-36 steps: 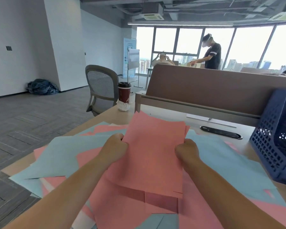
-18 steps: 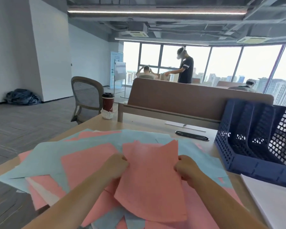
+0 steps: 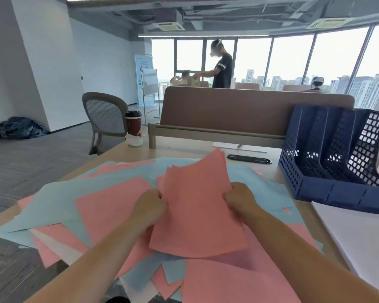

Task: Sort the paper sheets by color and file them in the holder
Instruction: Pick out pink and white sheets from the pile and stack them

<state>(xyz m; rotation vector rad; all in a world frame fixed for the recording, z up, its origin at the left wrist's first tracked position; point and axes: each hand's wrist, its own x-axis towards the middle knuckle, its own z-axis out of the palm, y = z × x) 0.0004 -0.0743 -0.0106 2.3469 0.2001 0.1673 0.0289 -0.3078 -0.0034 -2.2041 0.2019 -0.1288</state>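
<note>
A stack of pink sheets [image 3: 197, 206] is lifted off the desk, tilted with its far corner up. My left hand [image 3: 150, 206] grips its left edge and my right hand [image 3: 239, 199] grips its right edge. Beneath it lies a loose spread of pink and light blue sheets [image 3: 64, 206] covering most of the desk. The dark blue mesh file holder [image 3: 328, 154], with several upright slots that look empty, stands at the right.
A white sheet [image 3: 359, 237] lies at the right, in front of the holder. A red coffee cup [image 3: 133, 125] stands at the desk's far left corner, a brown divider panel [image 3: 249, 110] behind. A grey chair [image 3: 105, 119] and people stand beyond.
The pink stack has swung right, its far corner rising. Both hands keep their grip on its edges. My view has turned right, bringing the whole holder into sight.
</note>
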